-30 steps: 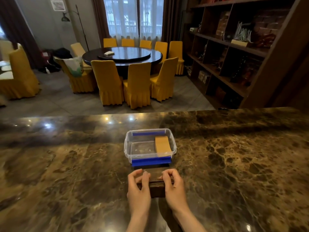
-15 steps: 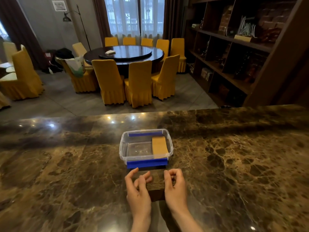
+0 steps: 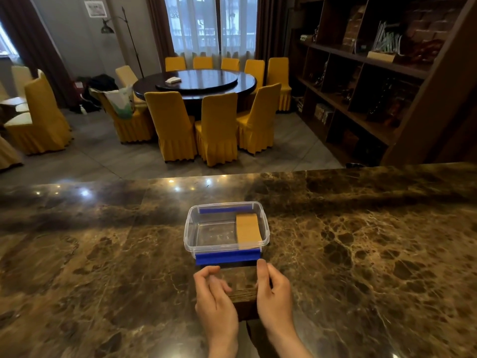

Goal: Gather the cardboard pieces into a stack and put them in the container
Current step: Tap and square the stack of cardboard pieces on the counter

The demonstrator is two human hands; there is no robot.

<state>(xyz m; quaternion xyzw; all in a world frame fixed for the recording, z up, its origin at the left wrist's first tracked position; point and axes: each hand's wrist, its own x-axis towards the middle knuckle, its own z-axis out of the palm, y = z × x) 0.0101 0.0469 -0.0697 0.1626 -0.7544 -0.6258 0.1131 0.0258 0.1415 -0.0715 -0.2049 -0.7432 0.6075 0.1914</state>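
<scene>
A stack of brown cardboard pieces [image 3: 242,293] lies on the marble counter [image 3: 361,254], just in front of a clear plastic container [image 3: 189,236] with blue clips. One tan cardboard piece [image 3: 247,226] lies inside the container along its right side. My right hand [image 3: 274,293] is pressed along the stack's right edge and grips it, fingers pointing toward the container. My left hand [image 3: 215,295] is at the stack's left edge, fingers loosely curled, thumb raised, fingertips just touching the stack. Both hands hide the stack's sides.
The counter's far edge runs behind the container. Beyond it stand a round dark table [image 3: 196,82] with yellow-covered chairs [image 3: 219,125]. A dark wooden shelf unit [image 3: 361,81] fills the right side.
Both hands clasped the stack one second ago. My left hand has since loosened and its thumb has lifted. My right fingers have stretched forward along the stack's edge toward the container.
</scene>
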